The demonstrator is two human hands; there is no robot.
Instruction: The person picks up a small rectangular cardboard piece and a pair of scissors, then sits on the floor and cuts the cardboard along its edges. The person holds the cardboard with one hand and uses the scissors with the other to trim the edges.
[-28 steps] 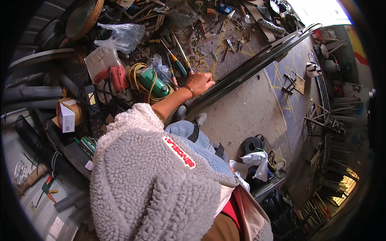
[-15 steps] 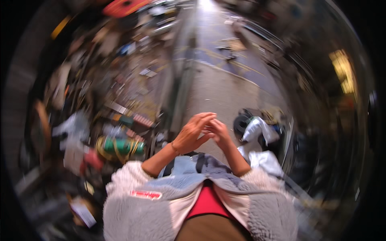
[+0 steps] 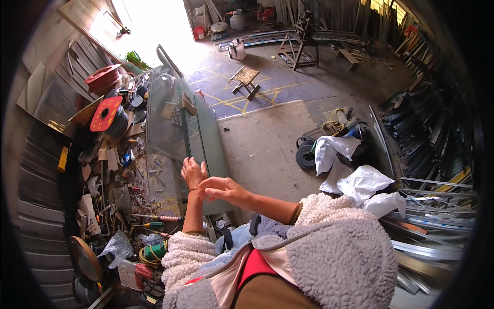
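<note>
My left hand (image 3: 194,173) is raised in front of the standing glass panes (image 3: 213,149), fingers loosely bent and slightly apart, holding nothing. Whether its fingertips touch the glass edge, I cannot tell. My right hand (image 3: 226,189) reaches across from the right, its fingers and thumb closing round my left wrist. A thin band on that wrist is partly covered by the right fingers. Both forearms are bare below pushed-up fleece sleeves (image 3: 321,213).
A cluttered bench with tools and a red cable reel (image 3: 106,114) runs along the left. White bags (image 3: 365,183) and a black coil (image 3: 305,153) lie right. Metal profiles (image 3: 432,252) are stacked beyond. A small wooden stool (image 3: 245,76) and dark metal stand (image 3: 298,49) are ahead.
My hands, together in front of my body before, have shifted left towards the glass. The right hand has moved from the left hand's fingers to the wrist. The view has turned and sharpened.
</note>
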